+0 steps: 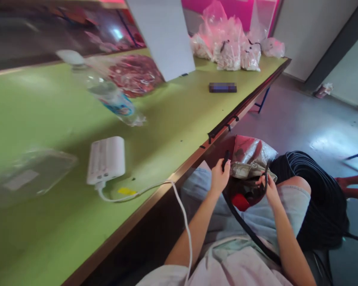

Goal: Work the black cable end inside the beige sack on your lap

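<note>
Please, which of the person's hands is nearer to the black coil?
Right. The right hand is near the black coil, apart from it; the left hand is farther away, toward the green table.

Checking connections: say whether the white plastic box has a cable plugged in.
Plugged in: a thin white cable joins the box at its near end.

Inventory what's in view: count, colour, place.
Table: 1, green, left and centre
Bottle: 1, clear, on table
Box: 1, white, on table
Cable: 1, white, from box
Pouch: 1, clear, table's left
Filled bag: 1, reddish, behind bottle
Panel: 1, white, table's far side
Clear bags: several, white-filled, table's far end
Pixelated item: 1, bluish, on table
Packet: 1, silvery, beyond hands
Coil: 1, black, floor, right
Object: 1, red, between hands
Strip: 1, black, across lap
Another person: 1, right edge
Left hand: 1, holding black stub
Right hand: 1, holding curved black piece
</note>
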`<move>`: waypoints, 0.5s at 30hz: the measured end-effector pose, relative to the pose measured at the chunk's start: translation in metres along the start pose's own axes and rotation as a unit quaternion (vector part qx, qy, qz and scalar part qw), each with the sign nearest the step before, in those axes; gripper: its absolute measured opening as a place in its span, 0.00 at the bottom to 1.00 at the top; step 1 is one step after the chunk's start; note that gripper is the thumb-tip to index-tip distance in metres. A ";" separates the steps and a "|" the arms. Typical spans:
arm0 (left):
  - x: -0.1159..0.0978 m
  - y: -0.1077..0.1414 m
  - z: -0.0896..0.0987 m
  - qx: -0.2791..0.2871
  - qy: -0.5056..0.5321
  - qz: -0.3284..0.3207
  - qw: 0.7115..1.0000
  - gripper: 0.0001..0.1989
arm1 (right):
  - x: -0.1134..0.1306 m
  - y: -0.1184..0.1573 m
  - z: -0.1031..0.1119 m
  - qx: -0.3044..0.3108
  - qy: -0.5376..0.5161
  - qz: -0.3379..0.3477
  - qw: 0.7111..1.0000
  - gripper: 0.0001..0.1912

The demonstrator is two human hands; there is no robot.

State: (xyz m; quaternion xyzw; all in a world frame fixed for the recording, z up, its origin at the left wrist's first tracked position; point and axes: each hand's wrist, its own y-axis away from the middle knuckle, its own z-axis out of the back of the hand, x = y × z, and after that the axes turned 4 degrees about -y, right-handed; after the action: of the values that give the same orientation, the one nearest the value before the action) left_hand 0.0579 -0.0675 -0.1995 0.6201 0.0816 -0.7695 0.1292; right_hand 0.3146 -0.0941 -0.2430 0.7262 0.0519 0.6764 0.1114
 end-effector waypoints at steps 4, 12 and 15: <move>0.015 -0.025 0.010 0.061 -0.311 -0.060 0.947 0.17 | 0.020 -0.018 0.022 0.083 0.027 -0.023 0.996 0.38; 0.092 -0.021 -0.068 0.297 -0.532 -0.031 0.792 0.41 | -0.043 -0.031 0.016 -0.029 -0.018 -0.080 0.996 0.37; 0.111 -0.032 -0.081 0.304 -0.568 -0.016 0.764 0.44 | -0.056 -0.033 0.020 -0.015 -0.019 -0.081 0.996 0.37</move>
State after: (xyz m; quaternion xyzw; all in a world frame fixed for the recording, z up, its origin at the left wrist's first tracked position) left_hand 0.1022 -0.0242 -0.3262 0.0745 -0.2349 -0.9676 -0.0556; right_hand 0.3323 -0.0763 -0.3063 0.7307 0.0986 0.6518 0.1776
